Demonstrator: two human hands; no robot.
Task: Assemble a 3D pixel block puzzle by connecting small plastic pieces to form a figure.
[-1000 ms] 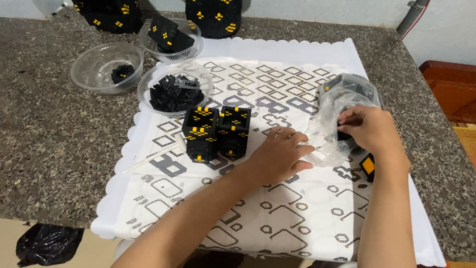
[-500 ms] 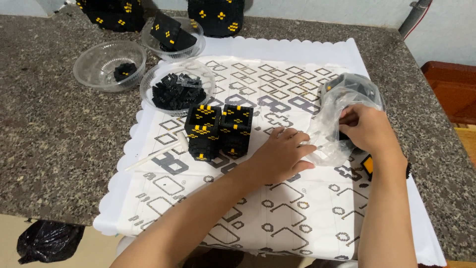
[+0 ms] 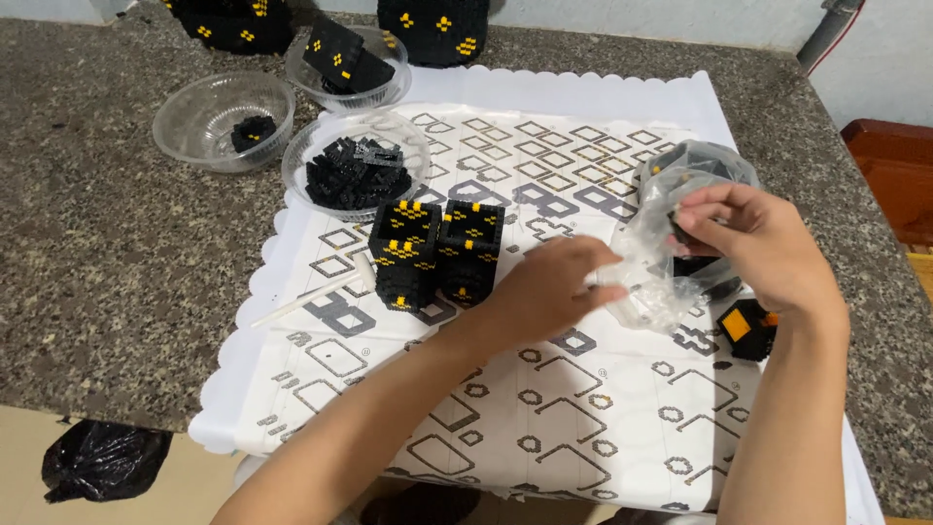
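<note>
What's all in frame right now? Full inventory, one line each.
block cubes: 2, black with yellow marks, side by side mid-mat
clear bowls: 3, far left; one with a small black piece, one with a flat black-yellow piece, one with a heap of loose black bricks
large black-yellow builds: 2, cut by the top edge
white stick tool: 1, left of the cubes
small black-orange piece: 1, right on the mat
clear plastic bag: 1, with black pieces inside, held up
mat: 1, white, grey pattern
countertop: grey speckled stone
black bag: 1, on the floor lower left
left hand: pinching the bag's edge
right hand: gripping the bag
</note>
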